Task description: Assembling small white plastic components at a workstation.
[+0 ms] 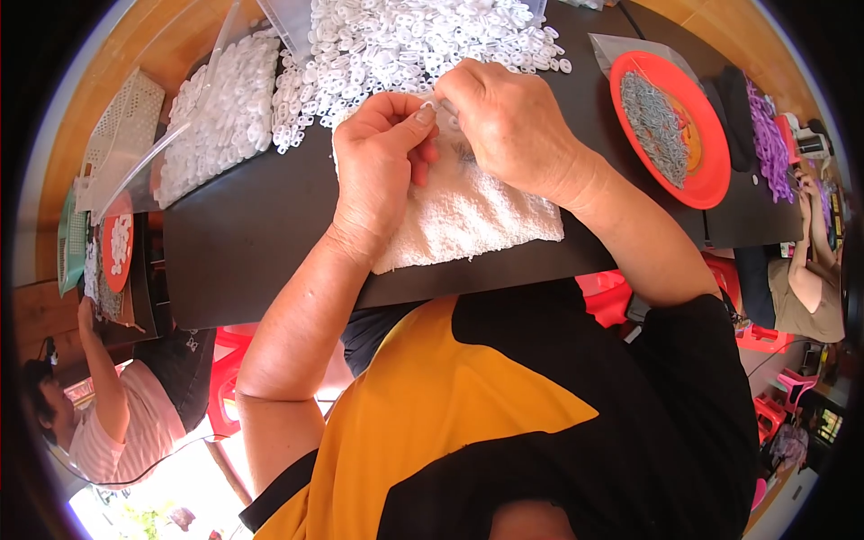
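Observation:
My left hand point(382, 162) and my right hand point(508, 121) meet above a white towel point(468, 220) on a black table point(252, 225). Both pinch a small white plastic piece point(432, 105) between their fingertips. Just beyond the hands lies a big heap of small white plastic rings point(405, 40). What lies under my right palm is hidden.
A clear bag of white rings point(220, 112) lies at the left. A red plate of small grey metal parts point(670, 126) stands at the right, with purple pieces point(769, 144) beyond it. A white basket point(121, 130) sits far left. Other people work at both sides.

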A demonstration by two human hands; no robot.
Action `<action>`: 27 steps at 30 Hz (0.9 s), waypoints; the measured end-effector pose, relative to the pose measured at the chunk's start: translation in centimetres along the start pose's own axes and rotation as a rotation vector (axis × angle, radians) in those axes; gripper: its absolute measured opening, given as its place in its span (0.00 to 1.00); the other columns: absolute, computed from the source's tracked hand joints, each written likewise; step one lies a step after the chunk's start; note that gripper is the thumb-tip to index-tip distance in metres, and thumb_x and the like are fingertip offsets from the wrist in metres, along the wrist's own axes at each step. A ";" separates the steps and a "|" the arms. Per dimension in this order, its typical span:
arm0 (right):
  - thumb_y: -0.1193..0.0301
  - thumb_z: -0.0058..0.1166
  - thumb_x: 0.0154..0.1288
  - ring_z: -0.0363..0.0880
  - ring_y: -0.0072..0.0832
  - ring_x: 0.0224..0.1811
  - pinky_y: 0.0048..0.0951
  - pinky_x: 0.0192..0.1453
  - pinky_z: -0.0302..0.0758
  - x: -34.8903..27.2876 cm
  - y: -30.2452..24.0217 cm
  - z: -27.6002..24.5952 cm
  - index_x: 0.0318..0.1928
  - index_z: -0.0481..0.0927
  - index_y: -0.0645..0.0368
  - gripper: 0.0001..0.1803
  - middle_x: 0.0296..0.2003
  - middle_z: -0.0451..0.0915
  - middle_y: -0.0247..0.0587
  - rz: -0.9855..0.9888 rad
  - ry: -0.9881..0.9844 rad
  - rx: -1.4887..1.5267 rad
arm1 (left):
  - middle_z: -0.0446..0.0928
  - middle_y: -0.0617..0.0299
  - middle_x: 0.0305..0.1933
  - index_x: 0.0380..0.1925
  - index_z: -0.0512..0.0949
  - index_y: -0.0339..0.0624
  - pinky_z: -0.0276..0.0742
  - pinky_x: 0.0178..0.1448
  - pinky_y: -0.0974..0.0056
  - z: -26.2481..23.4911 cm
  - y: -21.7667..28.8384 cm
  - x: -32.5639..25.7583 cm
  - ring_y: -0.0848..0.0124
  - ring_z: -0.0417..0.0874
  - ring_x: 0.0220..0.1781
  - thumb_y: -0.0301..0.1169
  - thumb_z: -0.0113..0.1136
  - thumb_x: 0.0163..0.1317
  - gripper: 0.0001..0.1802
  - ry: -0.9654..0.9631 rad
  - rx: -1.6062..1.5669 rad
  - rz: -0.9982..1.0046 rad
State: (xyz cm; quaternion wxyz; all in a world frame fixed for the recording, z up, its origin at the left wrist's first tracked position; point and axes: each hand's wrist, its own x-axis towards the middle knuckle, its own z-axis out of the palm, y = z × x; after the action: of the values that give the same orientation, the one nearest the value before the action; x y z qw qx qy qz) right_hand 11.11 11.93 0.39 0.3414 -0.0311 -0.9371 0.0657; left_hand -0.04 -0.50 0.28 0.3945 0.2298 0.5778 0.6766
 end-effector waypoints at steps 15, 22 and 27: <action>0.79 0.54 0.51 0.78 0.43 0.30 0.41 0.30 0.73 -0.7 -0.5 1.9 0.32 0.71 0.60 0.07 0.27 0.76 0.43 0.106 0.100 0.289 | 0.74 0.66 0.21 0.32 0.76 0.37 0.62 0.19 0.74 0.5 0.0 -0.3 0.81 0.68 0.18 0.25 0.58 0.66 0.04 0.052 0.123 0.011; 0.78 0.55 0.54 0.80 0.43 0.33 0.40 0.32 0.75 -0.7 0.2 1.3 0.35 0.75 0.60 0.07 0.30 0.79 0.43 0.146 0.082 0.325 | 0.75 0.65 0.22 0.32 0.77 0.37 0.63 0.19 0.74 0.3 -0.1 -0.1 0.80 0.70 0.19 0.24 0.58 0.66 0.04 0.038 0.071 0.011; 0.81 0.50 0.61 0.81 0.29 0.35 0.27 0.42 0.76 0.4 1.5 -1.1 0.41 0.78 0.63 0.08 0.33 0.81 0.42 0.235 -0.099 0.497 | 0.78 0.61 0.28 0.34 0.77 0.35 0.67 0.23 0.72 -0.2 -0.1 -0.2 0.76 0.75 0.23 0.27 0.59 0.66 0.05 0.018 0.047 0.028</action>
State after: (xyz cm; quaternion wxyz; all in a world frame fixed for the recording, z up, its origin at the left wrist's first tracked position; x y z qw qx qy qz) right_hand 11.49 13.57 1.23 0.2826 -0.0517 -0.8977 0.3340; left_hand 0.01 -0.78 0.15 0.3743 0.2410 0.5935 0.6705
